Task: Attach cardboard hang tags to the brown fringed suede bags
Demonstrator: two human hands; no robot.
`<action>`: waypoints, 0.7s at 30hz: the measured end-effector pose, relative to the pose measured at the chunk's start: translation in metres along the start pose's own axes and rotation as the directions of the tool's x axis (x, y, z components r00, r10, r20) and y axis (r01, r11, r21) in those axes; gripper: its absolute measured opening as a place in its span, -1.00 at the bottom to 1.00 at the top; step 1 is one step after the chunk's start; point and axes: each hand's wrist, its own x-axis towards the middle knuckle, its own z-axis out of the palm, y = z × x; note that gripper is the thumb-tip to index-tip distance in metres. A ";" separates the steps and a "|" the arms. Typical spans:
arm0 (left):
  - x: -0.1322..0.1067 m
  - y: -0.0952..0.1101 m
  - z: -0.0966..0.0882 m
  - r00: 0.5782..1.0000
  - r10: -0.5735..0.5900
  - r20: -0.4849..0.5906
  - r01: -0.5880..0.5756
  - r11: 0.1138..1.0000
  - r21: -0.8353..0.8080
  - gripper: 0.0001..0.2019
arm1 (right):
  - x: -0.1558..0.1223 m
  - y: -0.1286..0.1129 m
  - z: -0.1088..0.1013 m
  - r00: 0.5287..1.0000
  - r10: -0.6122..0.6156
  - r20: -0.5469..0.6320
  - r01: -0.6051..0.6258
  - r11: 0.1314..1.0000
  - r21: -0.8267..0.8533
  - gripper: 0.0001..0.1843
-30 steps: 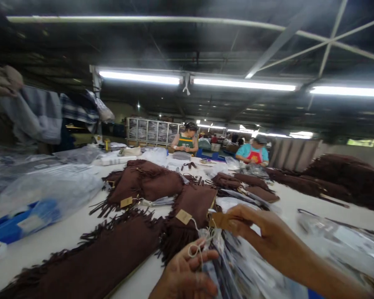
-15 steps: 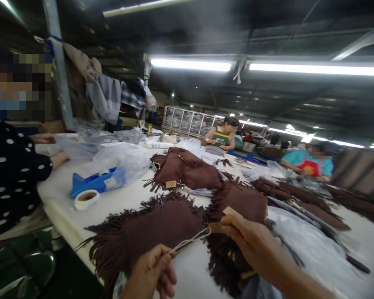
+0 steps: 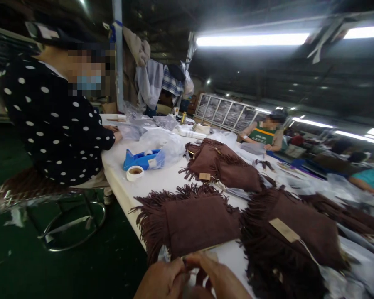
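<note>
My left hand [image 3: 163,280] and my right hand [image 3: 220,280] meet at the bottom edge, right at the near side of the brown fringed bag [image 3: 193,220] that lies flat on the white table [image 3: 162,180]. Fingertips of both hands are pinched together against each other, just in front of the bag's lower edge. What they pinch is too small and blurred to make out, so I cannot tell if either hand really holds anything.

To the right of that bag lies a second fringed bag [image 3: 296,232] with a tan paper tag [image 3: 284,229] on top, and a white string runs from the tag. Beyond the first bag sits a third fringed bag [image 3: 227,166]. Left of that one, a blue tape dispenser [image 3: 141,159] and a roll of tape [image 3: 135,172] rest near the table edge.

A person in a dotted black top [image 3: 54,120] sits on a stool at the far left end of the table, hands on the tabletop.
</note>
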 end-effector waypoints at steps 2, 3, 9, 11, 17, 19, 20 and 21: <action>-0.005 -0.002 -0.001 1.000 0.004 -0.009 -0.004 0.999 -0.033 -0.66 | 0.008 -0.004 0.014 0.998 0.025 0.064 -0.035 0.984 0.172 -0.49; -0.008 -0.005 -0.002 1.000 0.001 -0.006 -0.001 0.998 -0.056 -0.64 | 0.011 -0.005 0.019 0.997 0.034 0.063 -0.046 0.977 0.206 -0.54; -0.029 -0.034 -0.004 0.998 -0.065 0.005 0.065 0.987 -0.149 -0.56 | 0.015 -0.007 0.022 0.999 -0.036 -0.017 0.037 0.996 0.082 -0.88; -0.035 -0.039 -0.004 0.992 -0.097 -0.086 0.084 0.985 -0.149 -0.58 | 0.016 -0.008 0.017 0.996 -0.075 -0.052 0.074 0.997 -0.008 -0.87; -0.032 -0.035 0.000 0.875 -0.021 -0.483 -0.004 0.999 -0.050 -0.73 | 0.020 -0.009 -0.010 0.983 0.019 -0.183 -0.031 0.998 -0.062 -0.81; -0.024 -0.038 0.002 0.874 0.007 -0.485 0.029 0.997 0.067 -0.74 | 0.022 -0.010 -0.015 0.982 0.003 -0.188 -0.015 0.998 -0.061 -0.80; -0.020 -0.042 0.003 0.886 0.001 -0.463 0.066 0.989 0.130 -0.74 | 0.023 -0.010 -0.016 0.981 -0.011 -0.192 -0.001 0.998 -0.060 -0.80; -0.016 -0.046 0.005 0.902 -0.010 -0.432 0.101 0.977 0.188 -0.74 | 0.025 -0.011 -0.015 0.980 -0.025 -0.199 0.014 0.998 -0.057 -0.80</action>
